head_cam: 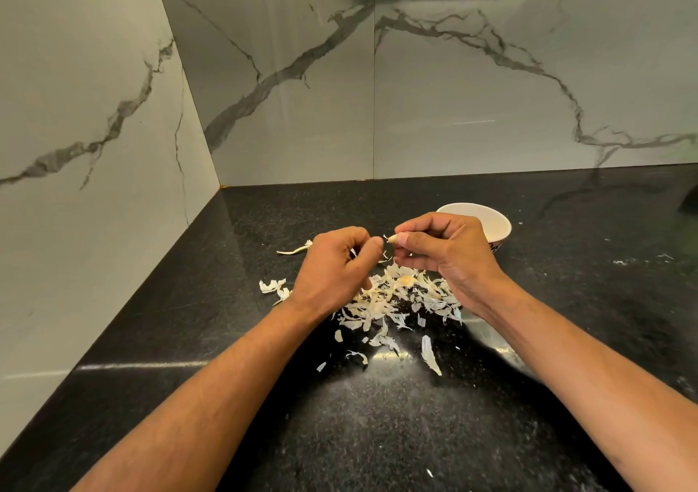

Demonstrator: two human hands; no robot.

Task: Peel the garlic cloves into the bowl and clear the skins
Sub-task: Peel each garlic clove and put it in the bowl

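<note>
A: Pinching a garlic clove [393,238] in a narrow grip, the right hand [445,250] holds it just in front of the bowl [491,215]. And the left hand [336,261]?

B: Its fingers are curled beside the clove; whether they pinch a skin, I cannot tell.

A: Risks?

B: The skins [396,295] lie heaped on the bench [189,321] near the bowl. A slipping clove could drop among them, and loose flakes might drift into the bowl.

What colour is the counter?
Black with tiny pale speckles, the counter shows best in the head view.
</note>
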